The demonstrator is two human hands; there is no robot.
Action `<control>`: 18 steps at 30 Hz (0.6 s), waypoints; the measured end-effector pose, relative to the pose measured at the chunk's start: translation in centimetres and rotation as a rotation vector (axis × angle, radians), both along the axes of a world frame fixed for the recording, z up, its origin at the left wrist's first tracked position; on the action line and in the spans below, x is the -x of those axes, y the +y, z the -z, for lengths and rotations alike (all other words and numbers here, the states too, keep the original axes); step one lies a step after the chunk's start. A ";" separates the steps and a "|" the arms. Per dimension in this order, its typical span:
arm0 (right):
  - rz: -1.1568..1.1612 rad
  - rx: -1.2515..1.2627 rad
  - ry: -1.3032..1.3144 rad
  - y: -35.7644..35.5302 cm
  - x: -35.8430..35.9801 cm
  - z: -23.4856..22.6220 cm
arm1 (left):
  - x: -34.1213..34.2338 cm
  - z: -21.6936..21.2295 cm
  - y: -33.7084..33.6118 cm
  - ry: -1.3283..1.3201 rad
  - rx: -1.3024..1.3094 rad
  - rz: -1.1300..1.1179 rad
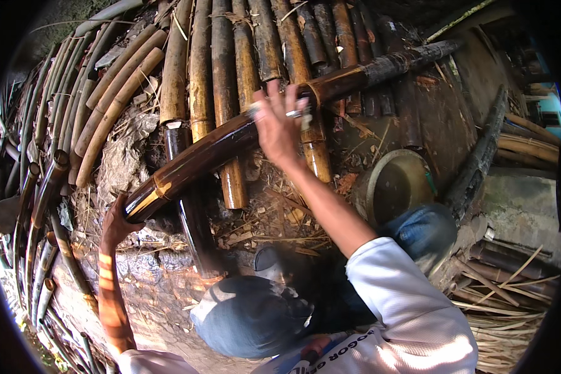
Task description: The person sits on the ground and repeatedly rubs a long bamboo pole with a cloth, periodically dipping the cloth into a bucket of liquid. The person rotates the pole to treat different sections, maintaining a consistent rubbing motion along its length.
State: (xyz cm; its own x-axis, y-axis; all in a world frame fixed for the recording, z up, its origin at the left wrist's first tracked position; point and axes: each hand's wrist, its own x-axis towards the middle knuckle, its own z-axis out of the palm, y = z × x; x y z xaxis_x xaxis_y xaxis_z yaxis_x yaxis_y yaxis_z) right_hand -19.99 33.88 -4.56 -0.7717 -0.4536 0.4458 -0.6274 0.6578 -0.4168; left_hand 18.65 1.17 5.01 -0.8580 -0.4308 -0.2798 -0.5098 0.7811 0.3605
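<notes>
A long, dark, wet bamboo pole (212, 149) lies slantwise in front of me, its near end at the lower left and its far end at the upper right. My left hand (119, 221) is wrapped round the lower-left end. Midway along, my right hand (277, 128) lies over the pole with its fingers stretched across the top, slightly smeared by motion. Small greyish, shiny bits show at both sides of those fingers; what lies under them is mostly hidden. Beneath the pole, another dark wet bamboo piece (193, 227) runs toward my knees.
Several bamboo poles (234, 81) lie side by side beyond the held one. More bamboo pieces (115, 103) are stacked at the left. A round bucket (364, 193) stands by my right knee. Split bamboo strips (511, 336) lie at the lower right, and shavings (280, 224) litter the ground.
</notes>
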 end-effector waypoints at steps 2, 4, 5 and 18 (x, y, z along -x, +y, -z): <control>0.119 0.414 0.035 2.2 4.8 0.7 | -0.2 0.0 0.4 -0.058 0.035 -0.043; 0.232 0.167 -0.006 6.0 12.6 0.5 | -0.1 0.1 0.7 -0.117 -0.015 -0.054; 0.276 -0.001 -0.046 7.8 16.2 0.6 | 0.1 0.3 0.9 -0.077 -0.006 -0.041; 0.246 0.632 -1.501 40.6 13.0 -12.1 | -1.8 1.9 4.6 0.107 0.346 -0.019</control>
State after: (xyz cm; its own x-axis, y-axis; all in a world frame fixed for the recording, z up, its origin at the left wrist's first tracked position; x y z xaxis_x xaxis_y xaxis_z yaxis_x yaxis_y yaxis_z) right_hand -33.01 74.49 7.58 -0.6792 -0.3102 -0.6652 0.6470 0.1750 -0.7422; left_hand 20.47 5.76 3.12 -0.8655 -0.5003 -0.0237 -0.4990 0.8571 0.1284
